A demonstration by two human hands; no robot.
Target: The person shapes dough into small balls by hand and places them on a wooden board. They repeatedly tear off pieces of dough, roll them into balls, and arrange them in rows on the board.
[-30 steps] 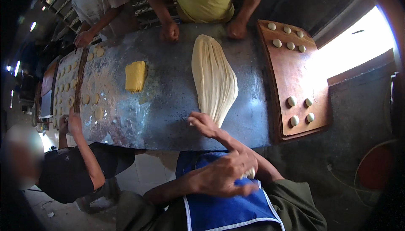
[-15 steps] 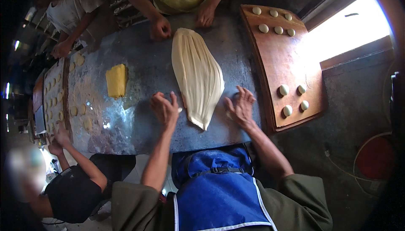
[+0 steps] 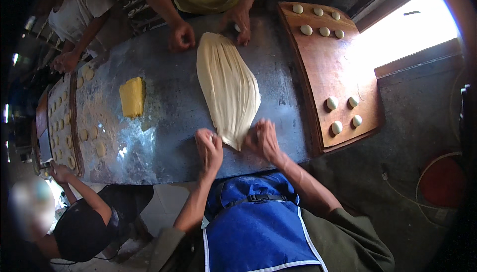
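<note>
A long sheet of pale dough, ridged with lengthwise folds, lies on the dark metal table and narrows to a point near me. Beside the left of that tip, my left hand has its fingers curled in, with a small pale bit showing at them. On the other side, my right hand is bent closed at the dough's lower right edge, slightly blurred; its fingertips and whatever they hold are hidden. At the far end, a co-worker's hands flank the dough, and the one on the right has a pale spot at its fingers.
A yellow block rests on the table to the left. Farther left are several flat dough rounds and a tray of more. On the right, a wooden board carries several dough balls. Other people stand at the left.
Both my hands have come closer together toward the dough's near tip, and their spread fingers have curled in. The co-worker's right-side hand has reached down beside the dough's far end.
</note>
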